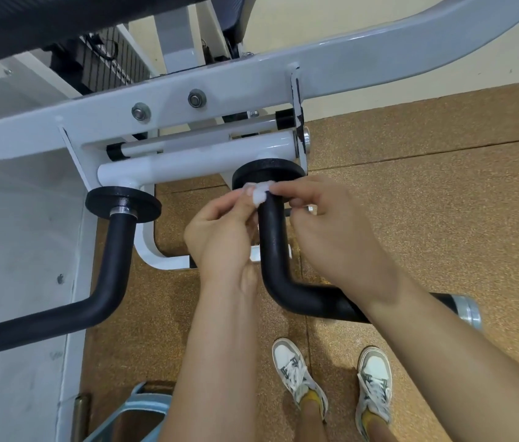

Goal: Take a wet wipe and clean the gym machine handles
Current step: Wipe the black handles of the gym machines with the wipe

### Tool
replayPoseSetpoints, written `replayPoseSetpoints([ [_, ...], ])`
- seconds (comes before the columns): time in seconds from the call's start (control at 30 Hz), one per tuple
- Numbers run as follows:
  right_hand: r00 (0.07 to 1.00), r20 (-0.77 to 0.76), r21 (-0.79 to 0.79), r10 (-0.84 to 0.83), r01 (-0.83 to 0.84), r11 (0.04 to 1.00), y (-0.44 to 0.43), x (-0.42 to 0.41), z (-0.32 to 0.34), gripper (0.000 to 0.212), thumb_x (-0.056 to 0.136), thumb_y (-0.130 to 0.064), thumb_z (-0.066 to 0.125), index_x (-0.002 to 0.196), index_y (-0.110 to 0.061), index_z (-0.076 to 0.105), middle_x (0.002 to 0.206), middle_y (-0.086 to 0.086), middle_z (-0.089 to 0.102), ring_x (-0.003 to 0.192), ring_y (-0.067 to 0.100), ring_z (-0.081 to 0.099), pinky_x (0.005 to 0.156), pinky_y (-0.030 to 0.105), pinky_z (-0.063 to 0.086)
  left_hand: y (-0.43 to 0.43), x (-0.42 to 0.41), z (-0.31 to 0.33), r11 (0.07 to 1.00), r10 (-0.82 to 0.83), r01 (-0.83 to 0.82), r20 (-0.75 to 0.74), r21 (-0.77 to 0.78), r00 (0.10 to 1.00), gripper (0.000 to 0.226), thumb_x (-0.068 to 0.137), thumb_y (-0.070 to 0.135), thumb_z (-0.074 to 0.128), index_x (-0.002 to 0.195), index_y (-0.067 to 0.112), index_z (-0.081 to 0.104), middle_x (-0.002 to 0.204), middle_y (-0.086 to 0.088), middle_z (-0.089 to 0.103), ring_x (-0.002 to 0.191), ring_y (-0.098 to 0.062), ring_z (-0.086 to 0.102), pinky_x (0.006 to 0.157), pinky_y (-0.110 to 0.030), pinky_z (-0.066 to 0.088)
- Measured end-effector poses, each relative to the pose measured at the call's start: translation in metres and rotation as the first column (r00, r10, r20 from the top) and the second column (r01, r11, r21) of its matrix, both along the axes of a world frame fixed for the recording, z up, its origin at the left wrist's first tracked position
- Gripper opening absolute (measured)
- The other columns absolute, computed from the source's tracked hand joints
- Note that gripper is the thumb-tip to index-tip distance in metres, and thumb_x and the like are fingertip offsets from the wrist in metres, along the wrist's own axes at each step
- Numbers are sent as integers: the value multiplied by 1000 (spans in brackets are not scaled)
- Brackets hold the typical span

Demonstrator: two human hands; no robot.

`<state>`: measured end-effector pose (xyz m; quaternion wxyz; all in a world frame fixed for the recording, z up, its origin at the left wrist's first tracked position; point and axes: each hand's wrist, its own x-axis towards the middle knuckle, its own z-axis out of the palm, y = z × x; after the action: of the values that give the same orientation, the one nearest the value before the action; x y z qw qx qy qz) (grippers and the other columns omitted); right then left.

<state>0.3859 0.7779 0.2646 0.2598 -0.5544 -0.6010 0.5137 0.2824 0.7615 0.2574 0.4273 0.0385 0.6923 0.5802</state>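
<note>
**Handle check: wipe at top of right handle, both hands on it**

1. Wet wipe [259,192]: small white wad, bunched up. It sits against the top of the right handle [272,240], just under the handle's black disc [267,173].

2. My left hand [216,231]: thumb and forefinger are curled and pinch the wipe's left side. Other fingers are folded toward the palm. The hand sits just left of the bar's upright section.

3. My right hand [331,231]: comes in from the right. Forefinger tip is on the wipe's right edge, thumb is curled lower beside the bar, so I read it as a pinch on the wipe. Remaining fingers are curled. My forearm crosses the handle's lower horiz. section and hides part of it.

4. Right handle: black, L-shaped. It drops from the disc, bends to the right and ends in a metal cap [470,311].

5. Left handle [114,250]: same build, mirrored, bends left. It is well apart from both hands.

6. Surroundings: both handles hang from the white frame [188,90]. A weight stack [114,65] shows behind it, top left. The floor [443,186] is brown and speckled. My two white shoes [296,371] stand on it, bottom centre-right. There is a blue-rimmed obj. [143,409] at the bottom edge, and I cannot tell what it is.
</note>
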Motion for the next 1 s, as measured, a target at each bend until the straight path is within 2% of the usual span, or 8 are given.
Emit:
replayPoseSetpoints([
  [0.13,1000,-18,-9,-11,11,1000,0,-1,1,45,86,-2,45,108,-32,70,107,-14,61,98,-2,54,81,1,37,-3,1,0,998,-57,47,-210,-52,976,5,78,10,77,77,14,73,76,-1,74,74,-18,72,65,-30,59],
  [0.23,995,-88,-7,-37,36,999,1,3,6,50,82,2,44,88,-38,73,79,-27,68,85,-4,64,71,8,48,-4,10,2,953,-300,189,-670,-236,679,14,76,37,77,79,24,76,77,8,73,78,-16,69,75,-36,56],
  [0.33,990,-103,-16,-96,95,995,2,2,3,47,80,5,42,97,-25,74,86,-13,74,86,1,67,82,22,53,-2,11,4,939,-342,177,-754,-295,561,22,75,46,74,81,25,73,79,8,71,79,-16,67,75,-38,54],
  [0.43,980,-97,-24,-175,173,985,1,-1,-1,44,80,5,43,103,-19,71,85,-8,70,90,4,65,90,28,52,3,3,4,938,-318,144,-624,-315,714,15,70,40,78,70,25,75,67,8,71,69,-13,68,70,-35,58],
  [0.6,981,-80,-83,-177,170,982,3,-2,1,41,79,6,45,86,-25,70,77,-15,66,85,4,66,88,27,53,-2,-7,1,994,-8,22,133,-108,991,12,74,7,79,84,2,72,84,-12,74,82,-23,71,79,-35,59],
  [0.8,984,-69,-85,-162,156,984,3,-4,-1,35,81,1,49,81,-27,70,77,-17,66,85,3,66,87,31,54,-5,3,-2,972,-203,137,-382,-191,902,11,79,32,76,74,23,76,68,5,73,68,-13,71,72,-33,59],
  [0.93,978,-92,-97,-186,177,979,3,-5,-4,34,81,2,48,83,-22,72,75,-16,65,83,7,67,86,33,55,2,-8,-4,971,-144,123,-94,-206,985,9,83,16,73,76,11,73,74,-5,73,80,-25,73,74,-38,61],
  [1.0,976,-111,-88,-186,176,980,3,-5,-4,34,81,3,49,82,-21,72,74,-14,66,82,8,68,85,33,56,-4,-6,-4,958,-260,191,-371,-213,891,8,84,20,71,79,17,77,77,2,74,81,-18,72,79,-39,59],
])
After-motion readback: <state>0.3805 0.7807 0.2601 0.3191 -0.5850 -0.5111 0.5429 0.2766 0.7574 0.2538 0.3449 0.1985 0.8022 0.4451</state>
